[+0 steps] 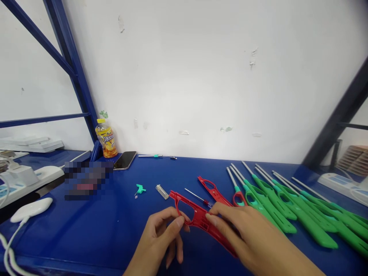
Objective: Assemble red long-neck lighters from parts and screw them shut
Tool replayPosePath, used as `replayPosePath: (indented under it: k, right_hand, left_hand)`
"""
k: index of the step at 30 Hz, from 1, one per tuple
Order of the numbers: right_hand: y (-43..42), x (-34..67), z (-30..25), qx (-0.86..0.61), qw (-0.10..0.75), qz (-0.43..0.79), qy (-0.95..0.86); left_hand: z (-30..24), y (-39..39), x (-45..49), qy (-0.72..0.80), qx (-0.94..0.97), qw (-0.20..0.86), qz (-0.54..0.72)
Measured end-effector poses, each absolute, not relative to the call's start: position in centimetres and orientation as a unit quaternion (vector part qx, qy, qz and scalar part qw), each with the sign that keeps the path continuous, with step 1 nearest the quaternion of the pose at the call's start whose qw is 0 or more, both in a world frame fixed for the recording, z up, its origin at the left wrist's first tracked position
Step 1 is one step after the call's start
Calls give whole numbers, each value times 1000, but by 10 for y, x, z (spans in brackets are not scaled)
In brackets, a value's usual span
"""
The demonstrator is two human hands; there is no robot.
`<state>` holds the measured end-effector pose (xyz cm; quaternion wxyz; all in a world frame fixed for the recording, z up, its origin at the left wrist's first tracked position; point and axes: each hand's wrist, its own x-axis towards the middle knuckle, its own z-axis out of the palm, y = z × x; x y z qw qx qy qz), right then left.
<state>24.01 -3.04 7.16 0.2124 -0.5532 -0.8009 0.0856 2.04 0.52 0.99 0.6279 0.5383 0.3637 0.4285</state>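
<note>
Red casing point(199, 217) slants between two hands: left hand point(162, 237) pinches its loop point(186, 200), lower fingers point(179, 249) curled; right hand point(244, 230), back upward, grips its handle point(215, 230).

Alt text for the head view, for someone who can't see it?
A left hand and right hand hold a red handle shell above a blue table. Beyond lie a screwdriver, another red shell, a clear piece and a turquoise piece; green lighters fan out at right.

bottle point(107, 152) | yellow label point(108, 138) | "KKE" legible | remaining letters unclear
</note>
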Motion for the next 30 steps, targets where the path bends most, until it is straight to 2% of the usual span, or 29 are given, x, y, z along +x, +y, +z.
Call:
replayPosePath:
  k: [21, 30]
  right_hand:
    - [-33, 226, 76, -577, 120, 96, -802]
    - [-35, 228, 74, -566, 146, 132, -800]
  left_hand:
    - [17, 1, 20, 373, 599, 587, 397]
    - [18, 2, 22, 361, 555, 624, 414]
